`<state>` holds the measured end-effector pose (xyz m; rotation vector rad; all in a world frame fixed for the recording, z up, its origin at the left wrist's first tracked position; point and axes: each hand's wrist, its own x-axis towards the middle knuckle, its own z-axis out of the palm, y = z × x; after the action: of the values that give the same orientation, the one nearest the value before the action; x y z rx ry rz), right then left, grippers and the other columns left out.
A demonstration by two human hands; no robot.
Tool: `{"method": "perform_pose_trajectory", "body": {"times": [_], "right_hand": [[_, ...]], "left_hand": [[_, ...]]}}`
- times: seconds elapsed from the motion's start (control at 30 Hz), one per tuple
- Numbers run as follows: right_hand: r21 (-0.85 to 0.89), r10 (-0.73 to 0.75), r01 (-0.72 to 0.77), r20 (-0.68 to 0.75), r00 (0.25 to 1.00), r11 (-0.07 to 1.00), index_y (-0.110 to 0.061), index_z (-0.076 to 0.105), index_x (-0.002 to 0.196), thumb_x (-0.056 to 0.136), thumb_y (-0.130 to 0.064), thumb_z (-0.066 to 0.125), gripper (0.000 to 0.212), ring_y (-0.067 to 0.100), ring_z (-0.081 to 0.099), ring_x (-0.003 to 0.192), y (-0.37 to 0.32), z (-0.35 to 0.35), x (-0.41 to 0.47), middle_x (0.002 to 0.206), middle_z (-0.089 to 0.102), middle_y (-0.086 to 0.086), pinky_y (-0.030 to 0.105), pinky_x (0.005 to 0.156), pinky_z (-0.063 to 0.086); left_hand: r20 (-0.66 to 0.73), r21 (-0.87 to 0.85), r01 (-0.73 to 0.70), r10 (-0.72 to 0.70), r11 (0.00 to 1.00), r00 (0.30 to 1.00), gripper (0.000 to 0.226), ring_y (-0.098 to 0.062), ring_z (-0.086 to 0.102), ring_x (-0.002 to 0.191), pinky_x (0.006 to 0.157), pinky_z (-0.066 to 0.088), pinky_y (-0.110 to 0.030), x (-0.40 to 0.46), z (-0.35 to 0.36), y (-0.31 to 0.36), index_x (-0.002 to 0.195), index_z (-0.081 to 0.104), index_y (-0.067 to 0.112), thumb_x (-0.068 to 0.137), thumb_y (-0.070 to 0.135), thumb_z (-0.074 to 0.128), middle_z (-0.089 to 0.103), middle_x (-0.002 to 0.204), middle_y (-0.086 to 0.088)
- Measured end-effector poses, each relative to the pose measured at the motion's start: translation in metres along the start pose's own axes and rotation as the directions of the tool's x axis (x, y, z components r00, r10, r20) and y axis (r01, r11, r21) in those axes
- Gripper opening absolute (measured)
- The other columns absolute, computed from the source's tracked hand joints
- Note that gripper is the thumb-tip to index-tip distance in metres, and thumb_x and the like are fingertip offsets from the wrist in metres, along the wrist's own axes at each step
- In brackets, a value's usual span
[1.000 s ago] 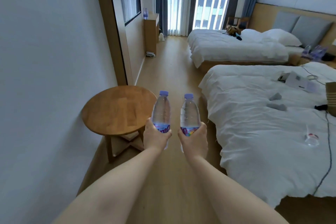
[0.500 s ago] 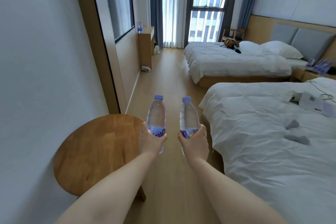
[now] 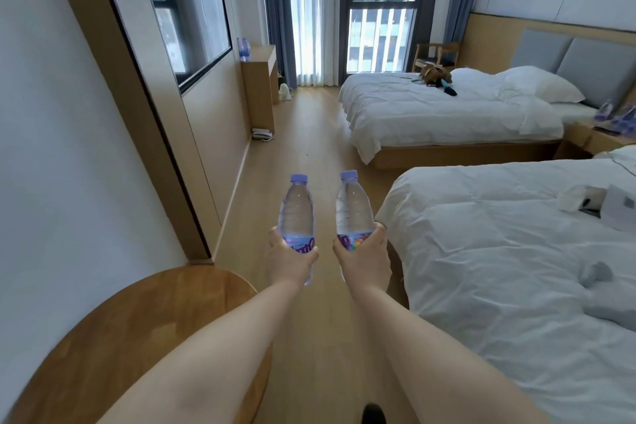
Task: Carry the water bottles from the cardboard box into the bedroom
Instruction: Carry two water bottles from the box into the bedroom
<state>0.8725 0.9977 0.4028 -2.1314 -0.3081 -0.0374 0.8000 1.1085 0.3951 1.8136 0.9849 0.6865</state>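
Low in the frame, 2 bare forearms reach forward down the middle. The left hand (image 3: 289, 260) is wrapped around the lower part of 1 water bottle (image 3: 296, 213), and the right hand (image 3: 365, 256) is clamped the same way on the second bottle (image 3: 353, 208). Both bottles stand upright, caps on, side by side and just apart, at the center of the frame.

Compared with a second ago, the round wooden table (image 3: 144, 330) has slid from mid-frame into the lower left corner and now sits beside the left forearm, so the person has walked forward and is passing it. That likely means the carry is well under way, inside the bedroom, with nothing set down yet.

At right, the near bed (image 3: 516, 251) edges the path; the wooden floor (image 3: 303, 134) between it and the left wall looks open. Farther up are a second bed (image 3: 447, 113), a wall desk (image 3: 261, 79) at upper left with a bottle (image 3: 243, 48) on it, a nightstand (image 3: 592, 141) at far right and the window (image 3: 378, 3).
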Motion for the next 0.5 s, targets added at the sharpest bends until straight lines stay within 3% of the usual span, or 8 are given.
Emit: {"method": "perform_pose_trajectory", "body": {"times": [0.5], "right_hand": [[0.012,-0.045,0.044,0.142,0.989,0.999,-0.017,0.032,0.137,0.077,-0.051,0.074,0.08,0.019,0.058,0.103,0.006,0.079,0.29,0.121,0.05,0.0,0.039,0.083,0.056]], "left_hand": [[-0.131,-0.108,0.173,-0.186,0.979,0.974,0.071,-0.029,0.059,0.096,0.088,0.052,-0.043,0.233,0.164,0.057,0.127,0.034,0.014,0.072,0.021,0.078,0.055,0.111,-0.005]]}}
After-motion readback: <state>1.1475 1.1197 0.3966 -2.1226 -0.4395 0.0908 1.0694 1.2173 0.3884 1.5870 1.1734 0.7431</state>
